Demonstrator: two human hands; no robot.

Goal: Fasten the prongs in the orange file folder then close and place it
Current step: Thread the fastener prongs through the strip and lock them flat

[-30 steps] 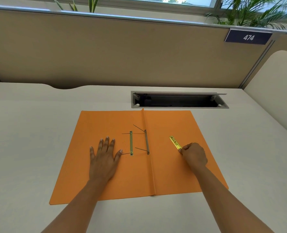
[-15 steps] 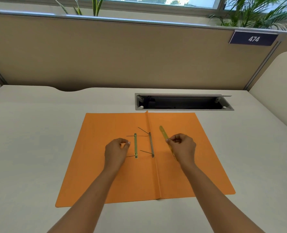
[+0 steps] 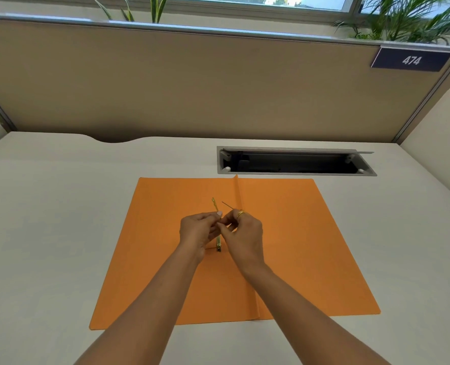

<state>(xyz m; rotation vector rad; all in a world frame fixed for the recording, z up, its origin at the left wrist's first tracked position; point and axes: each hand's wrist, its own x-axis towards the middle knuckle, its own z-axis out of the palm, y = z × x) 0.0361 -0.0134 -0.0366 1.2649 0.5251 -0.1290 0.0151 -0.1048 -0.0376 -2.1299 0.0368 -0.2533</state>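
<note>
Our orange file folder (image 3: 284, 233) lies open and flat on the pale worktop (image 3: 47, 233), both covers spread out with the inner faces up. It is plain orange card, unmarked, with a raised crease down the middle. That crease runs from the near edge away from us towards the open cable tray (image 3: 297, 162) set into the worktop, and the folder's far edge lies just short of the tray. Spread like this, its longer side runs left to right across the worktop.

Our hands meet over the left cover, just beside the crease. Our left hand (image 3: 197, 233) and our right hand (image 3: 242, 235) both have the fingers curled in, fingertips pinched together on a slim yellow metal strip (image 3: 214, 205) whose far end sticks up and away from us above the left fingers. A thin dark prong (image 3: 227, 205) juts out between the hands, tilted up and to the left. Below the hands a short piece of the fastener bar (image 3: 218, 245) shows on the card, lying parallel to the crease. We wear a gold ring (image 3: 241, 213) on the right hand.
</note>
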